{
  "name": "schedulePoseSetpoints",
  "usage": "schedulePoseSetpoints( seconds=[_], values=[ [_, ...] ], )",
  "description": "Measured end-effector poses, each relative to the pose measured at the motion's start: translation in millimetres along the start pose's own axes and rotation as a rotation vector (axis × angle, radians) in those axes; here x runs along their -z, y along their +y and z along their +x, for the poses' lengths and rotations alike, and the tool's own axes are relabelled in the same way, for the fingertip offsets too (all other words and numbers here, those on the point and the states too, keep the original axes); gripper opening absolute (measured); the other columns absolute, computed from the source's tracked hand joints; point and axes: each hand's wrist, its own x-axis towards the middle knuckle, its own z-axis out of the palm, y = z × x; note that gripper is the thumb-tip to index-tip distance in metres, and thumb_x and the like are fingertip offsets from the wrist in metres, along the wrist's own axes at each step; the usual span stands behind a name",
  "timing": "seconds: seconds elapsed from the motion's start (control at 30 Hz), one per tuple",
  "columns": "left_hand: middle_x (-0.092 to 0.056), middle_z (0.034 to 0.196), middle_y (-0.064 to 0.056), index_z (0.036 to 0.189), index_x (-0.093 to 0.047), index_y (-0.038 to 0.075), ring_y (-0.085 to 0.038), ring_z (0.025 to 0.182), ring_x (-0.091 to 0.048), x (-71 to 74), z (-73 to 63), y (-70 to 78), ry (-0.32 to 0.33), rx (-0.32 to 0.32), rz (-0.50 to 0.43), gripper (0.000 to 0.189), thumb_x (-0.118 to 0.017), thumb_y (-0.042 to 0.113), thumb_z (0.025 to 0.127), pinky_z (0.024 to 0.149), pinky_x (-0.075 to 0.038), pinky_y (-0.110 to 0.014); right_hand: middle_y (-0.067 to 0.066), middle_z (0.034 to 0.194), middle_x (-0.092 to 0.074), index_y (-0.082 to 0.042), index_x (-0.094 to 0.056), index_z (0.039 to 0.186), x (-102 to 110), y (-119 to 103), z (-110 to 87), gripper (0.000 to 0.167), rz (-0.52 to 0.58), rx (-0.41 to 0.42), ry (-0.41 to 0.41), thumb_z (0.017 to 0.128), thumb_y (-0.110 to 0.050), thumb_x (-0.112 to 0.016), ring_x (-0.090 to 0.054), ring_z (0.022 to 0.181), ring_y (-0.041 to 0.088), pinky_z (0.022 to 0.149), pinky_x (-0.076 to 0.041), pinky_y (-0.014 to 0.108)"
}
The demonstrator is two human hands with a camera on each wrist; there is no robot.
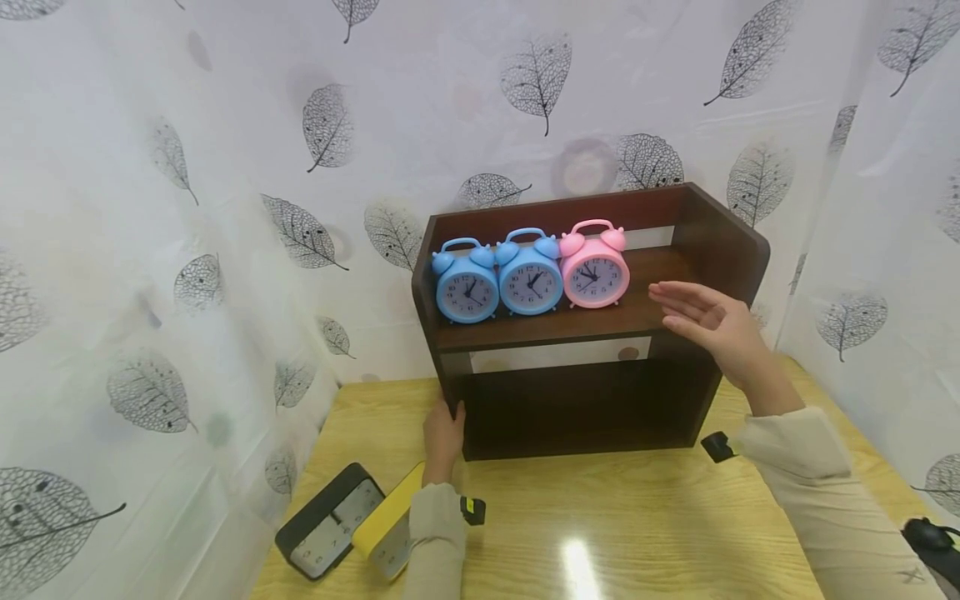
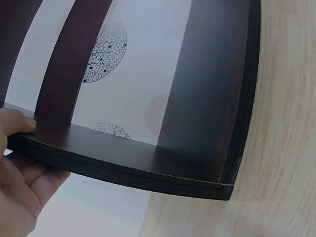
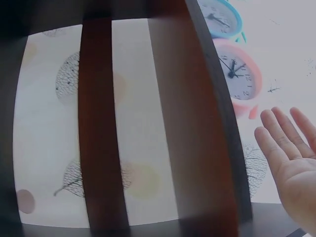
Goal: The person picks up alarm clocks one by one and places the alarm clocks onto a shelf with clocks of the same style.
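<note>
"Where do the clocks stand?"

"In a row on the upper board (image 1: 525, 337) of the dark shelf (image 1: 555, 412). From the shelf's middle, the pink clock (image 1: 596, 281) is at twelve o'clock; the near blue clock (image 1: 530, 289) and the far blue clock (image 1: 467, 298) run out towards ten. Only the head view takes in all three. The right wrist view catches the pink one and part of one blue."

"And the left hand (image 1: 444, 435)?"

"At the shelf's eight o'clock, grasping the left side panel (image 2: 123, 158). The head view gives mostly the back of it; the left wrist view tells more: thumb (image 2: 19, 123) on the panel's inner face, fingers (image 2: 49, 182) bent against the outer side."

"Is the right hand (image 1: 716, 329) gripping too?"

"No, that one is released. Its fingers are straight and hold nothing, at the pink clock's four o'clock with a gap between. From the head they look close together; the right wrist view shows the palm and the fingers slightly spread."

"What else lies on the surface (image 1: 637, 517)?"

"From the head, a black case (image 1: 322, 498) at the left hand's eight o'clock, and a yellow case (image 1: 386, 510) at seven, partly behind the left sleeve (image 1: 435, 550)."

"Cases of what?"

"I can't tell."
</note>
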Motion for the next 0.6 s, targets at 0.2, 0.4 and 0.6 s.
schedulePoseSetpoints(
  seconds=[0.2, 0.4, 0.6],
  values=[
    [-0.06, 0.114, -0.033, 0.132, -0.042, -0.014, -0.044, 0.1, -0.062, 0.3, 0.9, 0.7, 0.008, -0.006, -0.006, 0.049, -0.052, 0.016, 0.095, 0.082, -0.052, -0.051, -0.01, 0.127, -0.061, 0.004, -0.046, 0.133, -6.7, 12.2, -16.2, 0.044, -0.004, -0.001, -0.025, 0.09, 0.005, -0.054, -0.056, 0.117, 0.001, 0.092, -0.044, 0.011],
    [-0.061, 0.112, -0.033, 0.132, -0.041, -0.014, -0.043, 0.097, -0.063, -0.4, 0.5, 0.6, 0.013, -0.028, -0.004, 0.05, -0.053, 0.016, 0.094, 0.078, -0.053, -0.049, -0.005, 0.13, -0.059, 0.009, -0.043, 0.133, -8.5, 20.7, -27.9, 0.044, 0.052, 0.07, -0.024, 0.09, 0.012, -0.049, -0.055, 0.12, 0.004, 0.096, -0.043, 0.014],
    [-0.06, 0.116, -0.033, 0.134, -0.039, -0.013, -0.043, 0.1, -0.062, -2.1, -0.2, -3.1, 0.007, -0.024, -0.02, 0.051, -0.052, 0.017, 0.095, 0.08, -0.053, -0.049, -0.006, 0.132, -0.057, 0.01, -0.041, 0.134, -8.5, 29.3, -42.4, 0.046, 0.035, 0.077, -0.063, 0.089, 0.014, -0.048, -0.055, 0.12, 0.004, 0.094, -0.045, 0.014]
  ],
)
